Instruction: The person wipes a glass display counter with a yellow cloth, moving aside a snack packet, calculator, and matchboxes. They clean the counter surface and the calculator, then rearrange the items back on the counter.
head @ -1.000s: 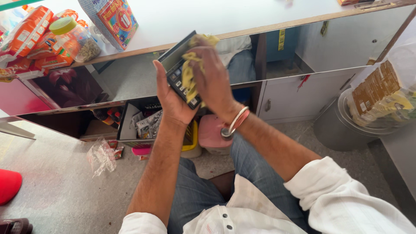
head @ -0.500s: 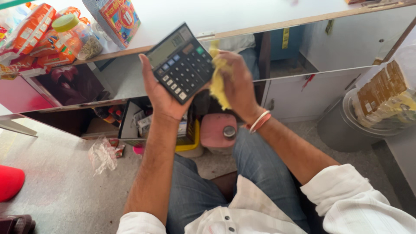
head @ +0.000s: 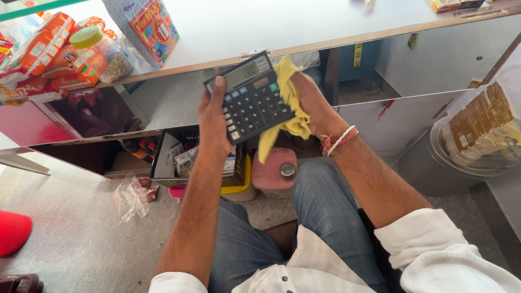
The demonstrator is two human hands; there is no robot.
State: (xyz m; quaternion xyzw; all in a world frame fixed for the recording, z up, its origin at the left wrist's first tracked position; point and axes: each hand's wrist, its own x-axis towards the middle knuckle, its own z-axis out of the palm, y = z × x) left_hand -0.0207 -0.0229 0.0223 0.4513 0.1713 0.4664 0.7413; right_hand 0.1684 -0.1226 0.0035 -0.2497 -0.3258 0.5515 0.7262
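Clearly the left hand [head: 214, 122] grips the black calculator [head: 251, 96] by one edge while the right hand [head: 309, 100] presses a yellow cloth [head: 287, 103] against it; hard wiping could knock it loose.

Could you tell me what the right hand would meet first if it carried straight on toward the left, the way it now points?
Probably the calculator. The right hand presses a yellow cloth against its right edge, so the cloth already lies between them. Beyond it is the left hand, holding the calculator's other side.
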